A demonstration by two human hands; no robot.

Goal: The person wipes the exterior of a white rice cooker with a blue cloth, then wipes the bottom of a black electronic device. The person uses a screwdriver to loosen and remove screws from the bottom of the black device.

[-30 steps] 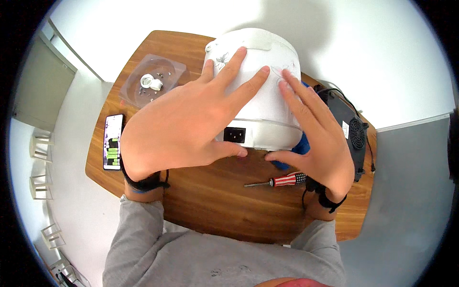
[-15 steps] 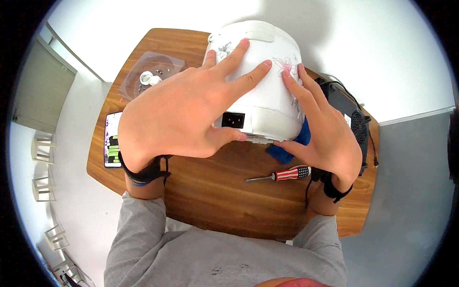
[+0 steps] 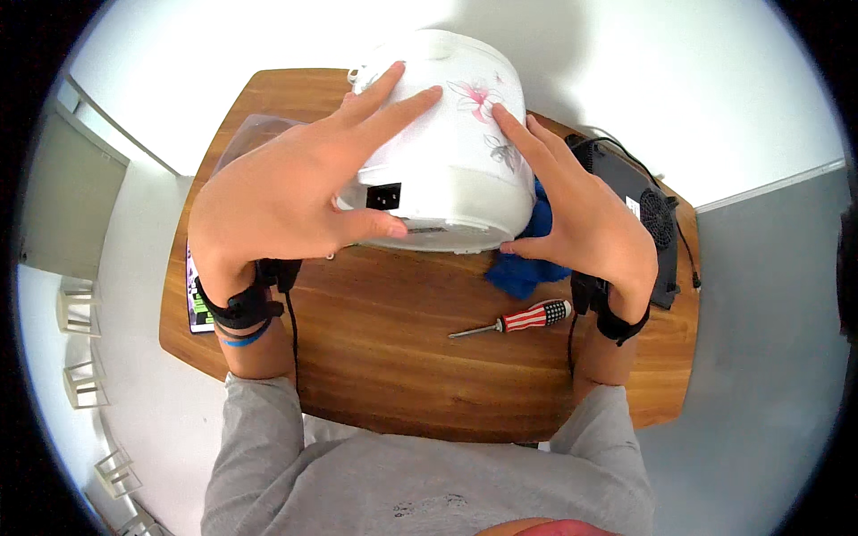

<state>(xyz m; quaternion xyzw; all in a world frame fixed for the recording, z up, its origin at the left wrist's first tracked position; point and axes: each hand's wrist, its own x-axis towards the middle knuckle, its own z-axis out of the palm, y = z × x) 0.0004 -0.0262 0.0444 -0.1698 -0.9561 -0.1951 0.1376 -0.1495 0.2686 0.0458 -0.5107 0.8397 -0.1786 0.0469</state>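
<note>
Around the flanks of a white floral rice cooker [image 3: 438,147] (kind judged from shape), both hands are spread in a grasp. Left hand [image 3: 286,183]: fingers fanned over the side wall, thumb along the lower edge beneath a black power socket [image 3: 383,196]. Right hand [image 3: 590,210]: fingertips against the opposite wall, near the pink flower print, thumb at the base rim. Cooker sits tilted at the far side of the table [image 3: 402,357], base edge turned toward the wearer. Wide two-sided hold probably suits a bulky, smooth, rounded body; thumbs at the rim likely check its tilt. How much weight the table bears: cannot tell.

Just beside the right thumb, a crumpled blue cloth [image 3: 518,275], partly under the cooker's right side, perhaps as padding. Nearer the wearer, a screwdriver [image 3: 527,319] with striped handle lies loose, within easy reach. Far right: black fan-fitted unit [image 3: 660,219] with its cable. Left: phone [image 3: 198,304] and clear plastic tray [image 3: 259,132], both partly hidden by the left arm and hand.
</note>
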